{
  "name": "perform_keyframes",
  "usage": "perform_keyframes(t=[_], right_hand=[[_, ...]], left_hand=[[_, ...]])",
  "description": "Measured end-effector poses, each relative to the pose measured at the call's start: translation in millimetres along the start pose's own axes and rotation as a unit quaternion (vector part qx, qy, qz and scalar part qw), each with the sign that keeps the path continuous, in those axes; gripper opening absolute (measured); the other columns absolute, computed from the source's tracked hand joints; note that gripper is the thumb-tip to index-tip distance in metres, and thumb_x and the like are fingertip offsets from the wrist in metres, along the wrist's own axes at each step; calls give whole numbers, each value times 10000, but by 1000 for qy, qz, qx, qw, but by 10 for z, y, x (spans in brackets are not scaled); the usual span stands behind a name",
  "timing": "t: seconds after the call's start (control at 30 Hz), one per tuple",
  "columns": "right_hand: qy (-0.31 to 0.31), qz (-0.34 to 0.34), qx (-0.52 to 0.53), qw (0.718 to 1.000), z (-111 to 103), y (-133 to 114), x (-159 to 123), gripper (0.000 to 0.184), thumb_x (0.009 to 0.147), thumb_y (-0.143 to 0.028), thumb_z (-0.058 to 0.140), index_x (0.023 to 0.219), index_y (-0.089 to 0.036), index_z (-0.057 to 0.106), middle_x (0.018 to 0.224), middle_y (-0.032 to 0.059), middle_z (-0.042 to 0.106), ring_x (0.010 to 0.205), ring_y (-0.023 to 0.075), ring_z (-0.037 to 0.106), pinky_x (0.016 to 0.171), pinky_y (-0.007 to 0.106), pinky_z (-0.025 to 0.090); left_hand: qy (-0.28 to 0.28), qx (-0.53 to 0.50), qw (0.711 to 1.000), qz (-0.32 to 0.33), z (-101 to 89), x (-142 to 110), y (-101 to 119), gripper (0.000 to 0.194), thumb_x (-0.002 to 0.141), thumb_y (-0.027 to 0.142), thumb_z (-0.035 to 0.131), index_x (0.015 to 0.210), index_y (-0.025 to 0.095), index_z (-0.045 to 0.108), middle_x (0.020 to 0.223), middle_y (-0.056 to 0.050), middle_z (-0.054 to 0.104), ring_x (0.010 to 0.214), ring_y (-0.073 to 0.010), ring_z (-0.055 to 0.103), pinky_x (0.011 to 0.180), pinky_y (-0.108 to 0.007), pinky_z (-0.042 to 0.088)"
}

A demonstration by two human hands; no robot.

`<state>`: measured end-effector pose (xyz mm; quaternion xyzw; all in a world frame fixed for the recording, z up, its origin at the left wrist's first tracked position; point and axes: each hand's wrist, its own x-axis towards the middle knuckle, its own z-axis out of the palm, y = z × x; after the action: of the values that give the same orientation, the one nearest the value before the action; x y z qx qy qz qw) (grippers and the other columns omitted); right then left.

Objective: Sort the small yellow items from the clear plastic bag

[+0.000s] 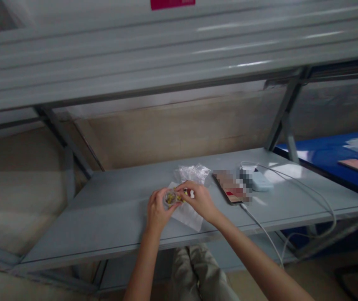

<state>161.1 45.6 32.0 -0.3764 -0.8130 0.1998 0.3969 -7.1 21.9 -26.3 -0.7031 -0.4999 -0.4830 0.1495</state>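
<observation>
Cradling a small clear round tub [170,197] of yellow bits [170,199], your left hand [159,211] had its fingers [157,196] closed around it, just beside your right hand [198,201], whose fingertips [183,187] met at the tub's right side; you could not tell if they clamped anything. Both hovered over white paper [187,217] on a grey steel shelf [116,211].

a phone [230,187] lies right of the paper [189,217] on the shelf [81,225].
</observation>
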Motion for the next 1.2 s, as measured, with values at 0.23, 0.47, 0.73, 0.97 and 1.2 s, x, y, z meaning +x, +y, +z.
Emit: perform_keyframes(t=[0.23, 0.47, 0.73, 0.97, 1.2], right_hand=[[-96, 79, -226, 966, 89, 327, -156, 209, 811, -311, 543, 984, -225, 623, 961, 57, 657, 760, 187, 626, 623, 255, 409], [-127, 84, -260, 954, 184, 314, -145, 196, 840, -303, 496, 950, -213, 630, 1032, 67, 609, 837, 174, 614, 654, 233, 413], [-35, 54, -158, 985, 44, 250, -101, 154, 827, -289, 519, 833, -218, 656, 936, 29, 638, 795, 148, 597, 631, 224, 393], [32, 8, -8, 999, 4, -82, 87, 155, 811, -301, 547, 814, -206, 669, 814, 24, 640, 677, 117, 556, 593, 215, 395], [55, -3, -78, 995, 103, -243, -18, 192, 866, -238, 450, 926, -207, 630, 930, 29, 615, 816, 131, 573, 676, 224, 402]], left_hand=[[29, -16, 998, -49, -17, 11, -7, 548, 644, 407, 698, 1075, 176, 450, 941, -90, 625, 873, -205, 613, 787, -357, 487], [26, -33, 997, -61, -27, 22, -3, 557, 622, 412, 713, 1053, 176, 450, 936, -87, 631, 873, -201, 614, 786, -344, 488], [22, -23, 998, -59, -29, 20, -5, 544, 615, 419, 715, 1035, 181, 464, 923, -85, 628, 876, -214, 607, 787, -364, 480], [12, -29, 998, -47, -6, 2, -27, 547, 619, 415, 713, 1055, 199, 463, 930, -77, 608, 865, -212, 601, 777, -362, 485], [57, -48, 992, -101, -15, 6, -53, 506, 649, 400, 691, 1053, 184, 474, 946, -85, 606, 881, -203, 601, 792, -359, 485]])
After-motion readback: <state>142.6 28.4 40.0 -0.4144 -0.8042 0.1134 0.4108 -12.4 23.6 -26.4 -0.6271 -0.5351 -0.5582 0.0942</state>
